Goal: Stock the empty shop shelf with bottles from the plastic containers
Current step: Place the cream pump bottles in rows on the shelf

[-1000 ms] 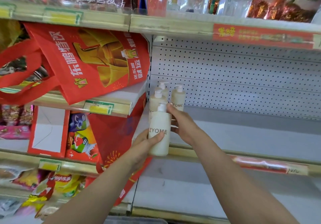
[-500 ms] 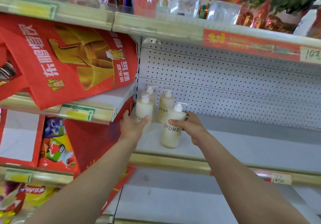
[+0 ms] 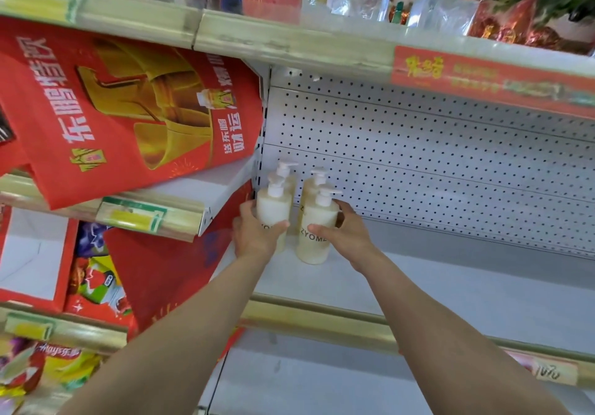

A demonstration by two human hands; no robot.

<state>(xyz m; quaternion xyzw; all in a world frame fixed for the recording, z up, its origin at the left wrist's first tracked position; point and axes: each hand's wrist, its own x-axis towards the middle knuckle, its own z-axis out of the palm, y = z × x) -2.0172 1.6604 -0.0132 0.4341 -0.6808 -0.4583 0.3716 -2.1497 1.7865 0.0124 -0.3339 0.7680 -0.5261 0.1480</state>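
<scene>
Placement step, looks like: left hand [image 3: 254, 237] grips the front-left bottle [image 3: 273, 208], right hand [image 3: 347, 234] grips the front-right bottle [image 3: 317, 221], both standing at the left end of the shelf [image 3: 450, 285], so next I'd guess let go and fetch more.

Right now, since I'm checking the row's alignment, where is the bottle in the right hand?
Head view: the right-hand bottle stands at the shelf's left end, front right of four, beside the left-hand bottle.
</scene>
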